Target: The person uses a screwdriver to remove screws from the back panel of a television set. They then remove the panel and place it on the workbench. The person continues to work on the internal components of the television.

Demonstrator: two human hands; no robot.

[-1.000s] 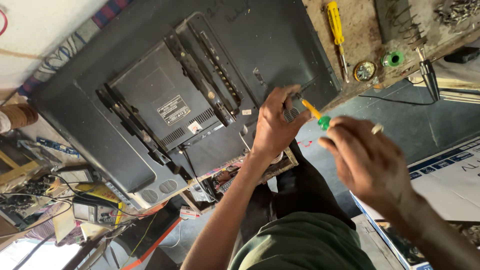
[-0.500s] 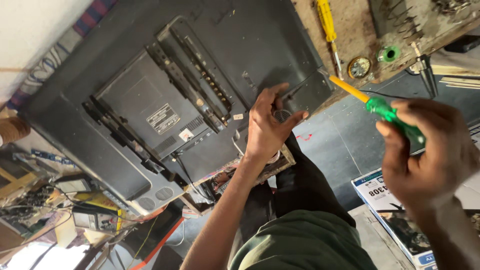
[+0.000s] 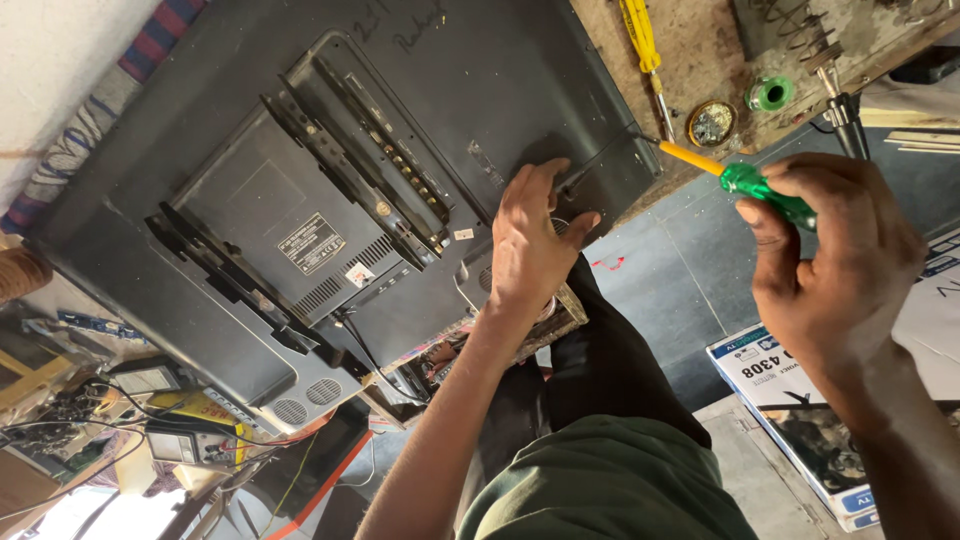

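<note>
The left hand [image 3: 535, 240] is resting flat on the back of the television [image 3: 300, 200], near its lower corner. The right hand [image 3: 835, 260] is staying to the right of it, off the panel, and is holding a screwdriver [image 3: 700, 165] whose tip is reaching the panel just above the left hand's fingers. Above the right hand, on the workbench [image 3: 700, 60], another screwdriver [image 3: 645, 50] is lying. Below the right hand a box [image 3: 800, 400] is lying on the floor. Far left of the left hand, below the television, a meter [image 3: 185, 440] is sitting among wires.

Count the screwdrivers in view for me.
2. A green-handled screwdriver is in the right hand, its tip at the television back. A yellow screwdriver lies on the wooden bench. Clutter may hide others.
</note>
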